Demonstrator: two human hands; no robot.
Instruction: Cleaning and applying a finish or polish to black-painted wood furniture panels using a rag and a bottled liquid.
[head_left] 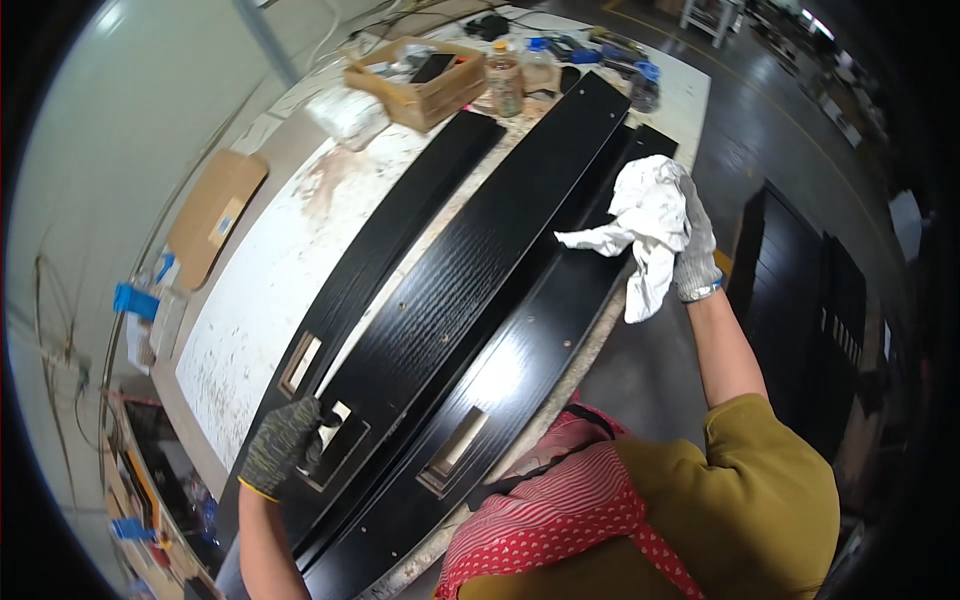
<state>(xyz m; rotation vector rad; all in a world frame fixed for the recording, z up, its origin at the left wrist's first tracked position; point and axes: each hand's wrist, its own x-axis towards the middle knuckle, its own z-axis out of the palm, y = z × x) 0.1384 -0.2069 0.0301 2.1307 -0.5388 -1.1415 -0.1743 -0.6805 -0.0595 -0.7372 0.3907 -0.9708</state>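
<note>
Three long black boards lie side by side at a slant on the worktable: a left board [385,245], a middle board [470,250] and a near right board [540,325]. Each has a rectangular cutout close to its lower end. My left hand [280,447], in a dark mottled glove, curls its fingers at the edge of the middle board's cutout [340,412]. A crumpled white cloth [650,205] is bunched in my right hand [699,250], which wears a white knitted glove. That hand is over the far part of the near right board, its fingers partly hidden by cloth.
At the table's far end stand a wooden box [425,100] of odds and ends, a bottle with an orange cap [504,80] and several tools. A white bundle [348,118] and brown cardboard [213,218] lie at the left. More black panels [790,290] are at the right.
</note>
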